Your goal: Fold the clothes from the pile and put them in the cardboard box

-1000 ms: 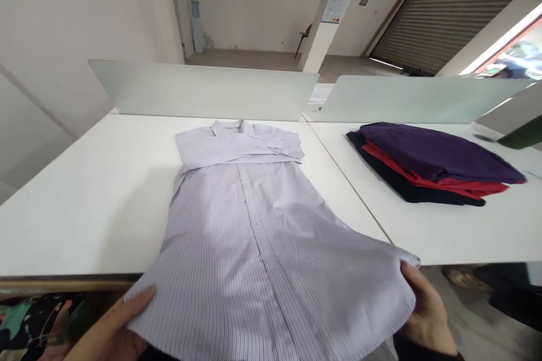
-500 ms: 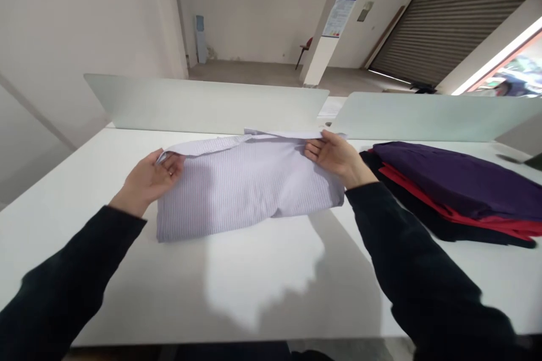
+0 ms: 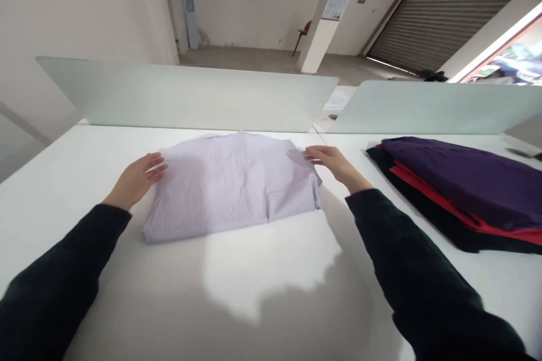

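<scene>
White desk [image 3: 71,166], folded shirt [image 3: 231,186] between open left hand [image 3: 135,180], open right hand [image 3: 334,161], seemingly touching

The left hand [image 3: 135,181] and right hand [image 3: 336,161], both open, lie at the edges of a folded lilac striped shirt [image 3: 231,186] on the white desk [image 3: 71,180], near stacked purple, red and black clothes [image 3: 457,192].

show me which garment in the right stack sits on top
The purple garment sits on top, covering the red one and the black one beneath it.
</scene>
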### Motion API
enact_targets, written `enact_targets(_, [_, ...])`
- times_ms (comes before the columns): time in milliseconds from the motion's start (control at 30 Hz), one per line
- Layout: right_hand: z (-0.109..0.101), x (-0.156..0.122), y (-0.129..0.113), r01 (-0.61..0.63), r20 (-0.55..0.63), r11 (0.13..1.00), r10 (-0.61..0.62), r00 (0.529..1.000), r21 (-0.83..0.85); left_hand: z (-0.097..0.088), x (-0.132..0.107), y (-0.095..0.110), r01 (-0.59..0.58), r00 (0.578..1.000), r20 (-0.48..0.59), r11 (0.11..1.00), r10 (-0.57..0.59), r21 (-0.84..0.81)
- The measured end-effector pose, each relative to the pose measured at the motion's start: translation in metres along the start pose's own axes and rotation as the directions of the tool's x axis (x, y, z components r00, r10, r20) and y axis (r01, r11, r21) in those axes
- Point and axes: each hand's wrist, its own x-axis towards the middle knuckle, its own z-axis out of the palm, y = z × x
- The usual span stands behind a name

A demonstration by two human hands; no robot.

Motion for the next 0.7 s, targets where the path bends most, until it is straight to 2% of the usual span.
enact_targets(67, [-0.019,-0.025,0.016,-0.028,-0.050,0.993,0.022,0.998,-0.117,-0.022,-0.021,-0.004,-0.043,0.999,0.010,0.981,0.042,0.190])
enact_targets(133, [-0.028,-0.051,0.029,-0.056,-0.049,0.978,0.047,0.998,-0.201,-0.040,-0.043,-0.008,-0.041,0.999,0.018,0.922,0.037,0.384])
enact_targets(267, [-0.024,-0.096,0.037,-0.054,-0.003,0.972,0.055,0.998,-0.228,-0.055,-0.081,-0.020,0.016,1.000,-0.011,0.761,-0.011,0.648])
enact_targets(400, [-0.010,-0.117,0.033,0.026,0.016,0.970,-0.022,1.000,-0.242,-0.050,-0.104,-0.034,-0.037,0.999,0.016,0.563,0.041,0.826])
enact_targets(567, [0.004,-0.119,0.040,0.089,-0.001,0.916,-0.097,0.995,-0.392,-0.035,-0.120,-0.046,-0.076,0.987,0.023,0.341,0.158,0.937])
enact_targets(633, [0.007,-0.119,0.046,0.115,-0.011,0.908,-0.131,0.991,-0.403,-0.032,-0.123,-0.049,-0.080,0.985,0.026,0.313,0.173,0.946])
enact_targets(700, [0.008,-0.119,0.049,0.129,-0.044,0.922,-0.155,0.987,-0.365,-0.029,-0.124,-0.054,-0.119,0.976,0.047,0.340,0.214,0.933])
